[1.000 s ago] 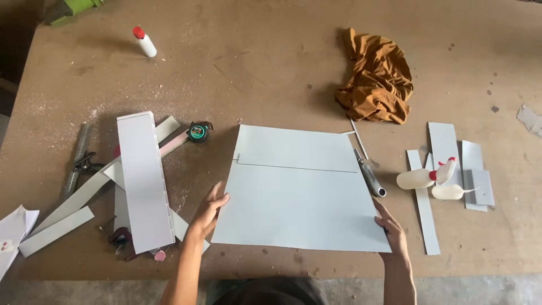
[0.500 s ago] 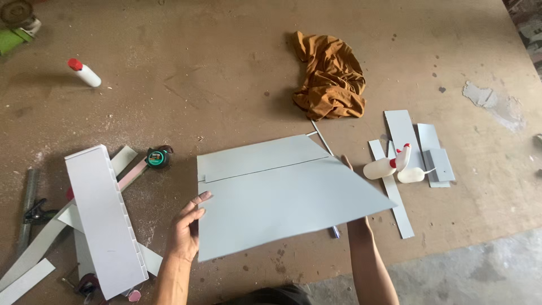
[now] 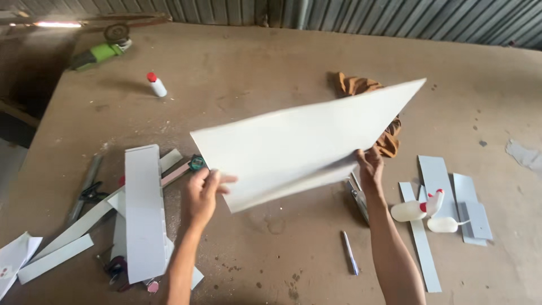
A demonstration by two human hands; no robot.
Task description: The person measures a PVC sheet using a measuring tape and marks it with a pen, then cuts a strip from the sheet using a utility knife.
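The large, flat, pale grey-white panel (image 3: 299,144) is held clear of the brown workbench top (image 3: 254,68), tilted so that its far right corner points upward. All positions below are given relative to this panel.

The left hand (image 3: 202,195) grips the panel's lower left edge, fingers curled around it. The right hand (image 3: 370,168) grips the lower right edge, fingers closed on the sheet from below.

Behind the panel's upper right portion lies a crumpled orange-brown cloth (image 3: 367,96), partly hidden by it. To the left of the panel, a long white rectangular strip (image 3: 144,212) rests on a loose pile of similar offcuts, with a green-cased tape measure (image 3: 196,164) just beside the left hand. Farther left and beyond the panel stands a small white bottle with a red cap (image 3: 156,85); a green power tool (image 3: 104,51) lies at the far left corner of the bench.

Below the panel, a silver pen (image 3: 350,252) lies on the bench. To the right, two white squeeze bottles with red nozzles (image 3: 423,210) rest on grey rectangular strips (image 3: 446,186).
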